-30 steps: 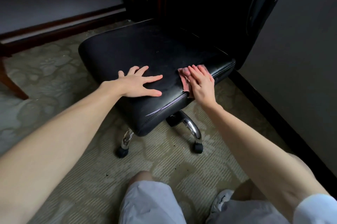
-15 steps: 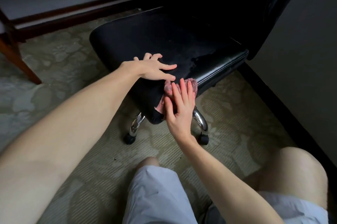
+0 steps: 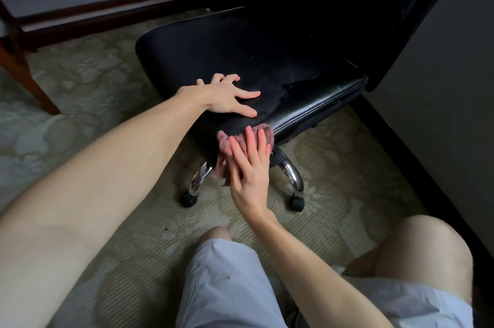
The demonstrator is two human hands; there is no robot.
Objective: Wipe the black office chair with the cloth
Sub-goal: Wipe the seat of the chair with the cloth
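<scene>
Left hand [image 3: 230, 97] flat, fingers spread on seat [image 3: 240, 47]: we brace chair from rolling. Right hand [image 3: 250, 167], fingers straight, presses pink cloth [image 3: 227, 140] against seat's front edge.

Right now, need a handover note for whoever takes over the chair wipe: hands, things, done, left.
Left hand lies flat on the seat top, steadying it.
Right hand presses the pink cloth with straight fingers against the seat's front edge.
Done: a damp-looking patch on the seat top suggests it was wiped.
Left, probably: rest of the front edge, backrest, chrome legs.
</scene>
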